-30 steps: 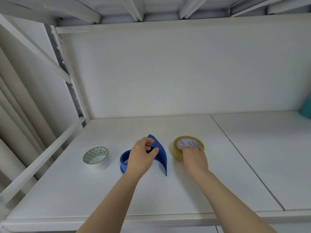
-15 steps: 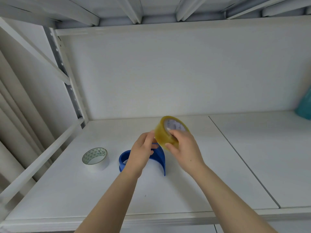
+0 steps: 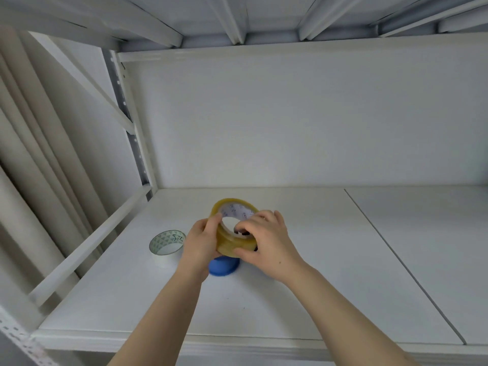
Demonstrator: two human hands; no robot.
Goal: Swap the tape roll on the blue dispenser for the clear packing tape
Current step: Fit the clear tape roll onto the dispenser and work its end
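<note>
In the head view, two bare hands met over the middle of a white shelf (image 3: 290, 299), and between them they held one clear packing tape roll (image 3: 229, 245), yellowish in its thickness, with a printed paper core. The roll was lifted off the shelf and tilted, its open core turned up and toward the camera.

The left hand (image 3: 202, 243) gripped the roll's left side, with the thumb laid against the near rim and the other fingers hidden behind the roll. The right hand (image 3: 266, 241) gripped the right side: its fingers curled over the upper rim toward the core, and its thumb pressed the outer band from below.

One blue dispenser (image 3: 223, 268) showed only as a rounded blue part just beneath the roll and between the two wrists. The rest was covered, so it could not be told whether the roll already sat on it, or whether the dispenser rested on the shelf or was held up.

A second roll, one white tape roll (image 3: 167, 245) with a triangle-patterned core, lay flat on the shelf just to the left of the left hand, apart from it. That made two tape rolls and one dispenser in all.

The shelf top was two boards joined at one seam (image 3: 396, 260), and all the things were on the left board. One perforated upright (image 3: 132, 128) stood at the back left corner, with a beige curtain (image 3: 31, 154) beyond it.
</note>
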